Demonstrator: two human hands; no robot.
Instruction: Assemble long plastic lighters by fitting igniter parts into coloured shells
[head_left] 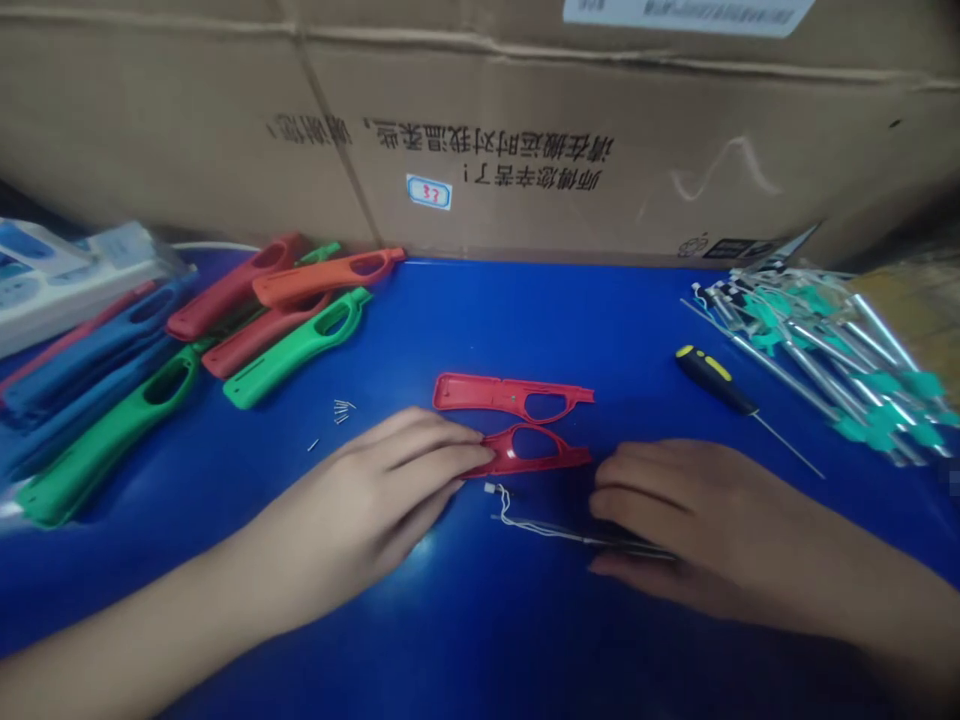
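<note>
Two red plastic handle half-shells lie mid-table, one (513,394) behind the other (534,452). My left hand (382,487) rests on the left end of the nearer shell, its fingers laid over it. My right hand (679,520) lies palm down to the right, fingers curled over a thin metal rod with a white wire (525,522) that trails left toward the shell.
A pile of red, orange, green and blue handles (225,330) fills the left side, with small screws (341,408) near it. A black-and-yellow screwdriver (716,382) and a heap of metal rods with teal parts (832,365) lie right. A cardboard box (525,120) walls the back.
</note>
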